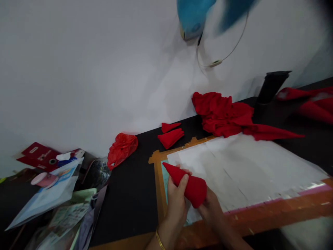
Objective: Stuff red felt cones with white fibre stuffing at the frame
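Observation:
A red cloth cone (191, 185), shaped like a small pointed hat, is between my hands above the worktop, its tip towards the upper left. My left hand (178, 189) is closed around its narrower middle, the thumb lying on the near side. At the wide end, my right hand (209, 205) touches the cone's rim. The right fingers are hidden behind or inside the cloth; I cannot tell which. Two smaller red cloth pieces (171, 138) lie on the black table beyond my hands. Under my hands is a white sheet (249, 170) edged with brown tape.
A heap of gathered red cloth (223, 114) lies at the back right, near a black container (272, 86). More red cloth (318, 107) is at the far right. Leftward are a red plastic bag (122, 149) and a cluttered pile with a pink-and-white tub (44, 180).

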### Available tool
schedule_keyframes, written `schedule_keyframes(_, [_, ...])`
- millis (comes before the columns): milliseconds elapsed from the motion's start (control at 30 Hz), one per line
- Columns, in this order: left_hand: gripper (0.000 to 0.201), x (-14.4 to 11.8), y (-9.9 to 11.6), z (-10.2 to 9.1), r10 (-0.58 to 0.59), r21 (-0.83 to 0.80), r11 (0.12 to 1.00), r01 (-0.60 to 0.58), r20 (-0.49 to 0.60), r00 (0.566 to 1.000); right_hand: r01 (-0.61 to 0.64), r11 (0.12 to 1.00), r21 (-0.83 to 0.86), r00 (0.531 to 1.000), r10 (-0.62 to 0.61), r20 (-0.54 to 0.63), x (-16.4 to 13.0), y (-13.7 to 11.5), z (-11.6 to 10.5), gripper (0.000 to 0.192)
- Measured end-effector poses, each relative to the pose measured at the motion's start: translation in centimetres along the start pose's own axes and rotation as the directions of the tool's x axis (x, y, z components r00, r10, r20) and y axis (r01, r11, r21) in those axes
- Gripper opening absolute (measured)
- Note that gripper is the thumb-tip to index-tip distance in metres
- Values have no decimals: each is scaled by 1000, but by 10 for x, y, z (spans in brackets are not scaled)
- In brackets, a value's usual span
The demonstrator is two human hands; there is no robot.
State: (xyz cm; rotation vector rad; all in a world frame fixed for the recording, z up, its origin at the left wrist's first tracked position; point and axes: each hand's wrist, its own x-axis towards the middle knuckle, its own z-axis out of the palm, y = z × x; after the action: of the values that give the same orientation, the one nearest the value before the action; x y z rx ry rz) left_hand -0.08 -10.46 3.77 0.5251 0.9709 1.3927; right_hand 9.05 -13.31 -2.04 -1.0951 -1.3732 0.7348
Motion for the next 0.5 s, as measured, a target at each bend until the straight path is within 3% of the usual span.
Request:
schedule_keyframes(67, [54, 0, 4, 4, -32, -64, 998, 29, -50, 998, 137, 978, -159, 989, -145, -37, -6, 7, 5, 49])
schedule_keyframes(133, [52, 0, 7, 6, -61, -100, 994, 50, -106, 992, 200, 938, -283, 975, -219, -38, -11, 11, 6, 55])
schedule_keyframes(267, [53, -3, 6, 8, -80, -90, 993, 74, -65, 995, 324, 894, -310, 945, -322, 61, -10, 17, 2, 45])
schedule_keyframes(367, [55, -9, -1, 8, -76, -72, 995, 74, -37, 996, 313, 893, -323, 947, -318, 41, -6, 23, -1, 39])
schedule_keyframes(500, [63, -10, -5, 9, -48, -70, 997, 42, -89, 995, 253, 883, -395, 964, -263, 29, -9, 39, 0, 34])
